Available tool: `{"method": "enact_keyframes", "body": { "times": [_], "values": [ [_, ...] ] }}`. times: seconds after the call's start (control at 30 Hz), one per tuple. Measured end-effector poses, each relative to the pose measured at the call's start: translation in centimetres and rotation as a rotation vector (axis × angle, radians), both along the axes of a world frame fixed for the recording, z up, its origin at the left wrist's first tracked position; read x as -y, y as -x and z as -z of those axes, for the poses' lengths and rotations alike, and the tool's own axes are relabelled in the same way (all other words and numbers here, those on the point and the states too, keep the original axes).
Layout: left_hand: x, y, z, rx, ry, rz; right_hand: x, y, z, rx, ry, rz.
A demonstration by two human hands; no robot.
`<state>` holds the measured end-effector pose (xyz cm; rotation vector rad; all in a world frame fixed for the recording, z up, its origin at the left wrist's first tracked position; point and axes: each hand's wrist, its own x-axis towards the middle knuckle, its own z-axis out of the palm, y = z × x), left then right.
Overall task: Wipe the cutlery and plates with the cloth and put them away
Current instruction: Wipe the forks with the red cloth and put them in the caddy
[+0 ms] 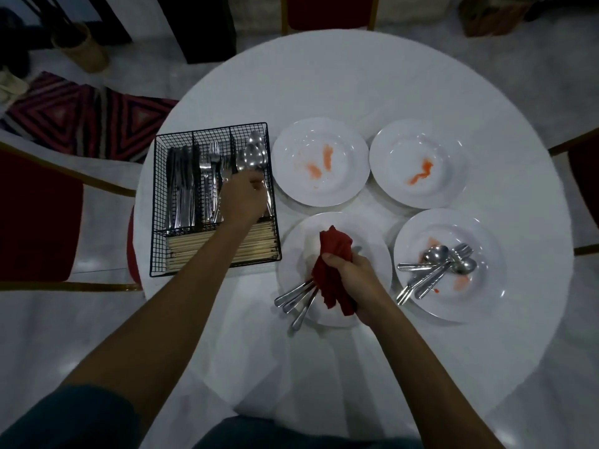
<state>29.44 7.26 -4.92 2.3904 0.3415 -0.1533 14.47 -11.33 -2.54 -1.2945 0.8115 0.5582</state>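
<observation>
My left hand [241,199] reaches into the black wire cutlery caddy [155,205], its fingers around the handle of a spoon [252,157] in the right-hand compartment. My right hand [350,280] grips a bunched red cloth [332,254] over the near-left white plate [376,251]. Several cutlery handles [296,298] stick out from under the cloth. The near-right plate [486,270] carries red smears and several spoons and forks [437,264]. Two stained plates sit behind, the far-left plate [319,162] and the far-right plate [418,163].
The round white table [340,85] carries everything. The caddy also holds knives [180,186], forks [212,176] and wooden chopsticks [191,251]. Red-cushioned chairs stand on the left [35,215], at the back [327,11] and on the right [583,183]. A patterned rug [84,115] covers the floor.
</observation>
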Motion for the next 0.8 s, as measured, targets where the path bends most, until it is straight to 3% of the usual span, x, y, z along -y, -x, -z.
{"method": "enact_keyframes", "body": {
  "times": [0.17, 0.37, 0.57, 0.8],
  "values": [
    [4.8, 6.0, -1.3, -0.041, 0.241, 0.153, 2.5, 1.3, 0.1, 0.028, 0.0, 0.037],
    [11.3, 12.6, -1.4, -0.153, 0.243, 0.344, 7.5, 4.3, -0.1, 0.081, -0.019, 0.122],
    [18.1, 15.8, -1.2, -0.176, -0.009, 0.605, 13.5, 8.4, -0.4, 0.096, -0.031, 0.236],
    [23.6, 18.6, 0.6, -0.255, -0.406, 0.654, 18.1, 12.6, 0.1, 0.088, -0.047, 0.304]
  ]
}}
